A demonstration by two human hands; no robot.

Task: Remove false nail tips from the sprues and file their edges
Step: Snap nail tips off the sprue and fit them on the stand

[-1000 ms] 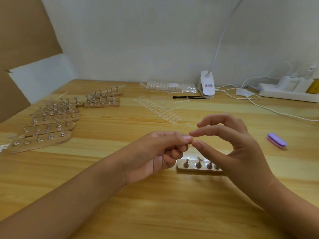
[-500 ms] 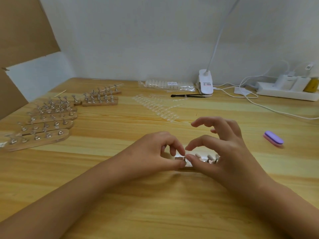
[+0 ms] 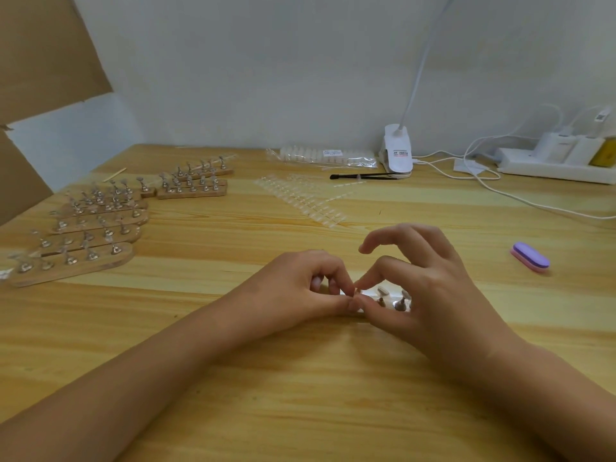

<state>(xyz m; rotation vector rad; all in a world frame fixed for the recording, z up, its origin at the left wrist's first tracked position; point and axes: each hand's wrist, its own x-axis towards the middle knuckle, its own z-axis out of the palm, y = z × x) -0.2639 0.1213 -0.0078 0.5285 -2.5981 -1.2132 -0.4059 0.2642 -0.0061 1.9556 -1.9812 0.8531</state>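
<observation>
My left hand (image 3: pixel 300 288) and my right hand (image 3: pixel 423 295) meet at the middle of the table, fingertips touching over the left end of a small wooden nail stand (image 3: pixel 390 300). Between thumbs and forefingers both hands pinch a tiny clear nail tip (image 3: pixel 356 292), mostly hidden by the fingers. The stand carries small metal pegs, two of them visible behind my right thumb. Clear sprues of nail tips (image 3: pixel 300 198) lie flat farther back. A purple and pink nail file block (image 3: pixel 530 257) lies on the table to the right, apart from both hands.
Several wooden stands with metal pegs (image 3: pixel 90 225) crowd the left side. At the back are a bag of nail tips (image 3: pixel 323 156), a black brush (image 3: pixel 363 176), a white clip lamp (image 3: pixel 398 155), cables and a power strip (image 3: pixel 550 161). Cardboard (image 3: pixel 43 51) leans at the left.
Both hands have come down from above the table to the small stand, still joined at the fingertips. The view has shifted slightly.
</observation>
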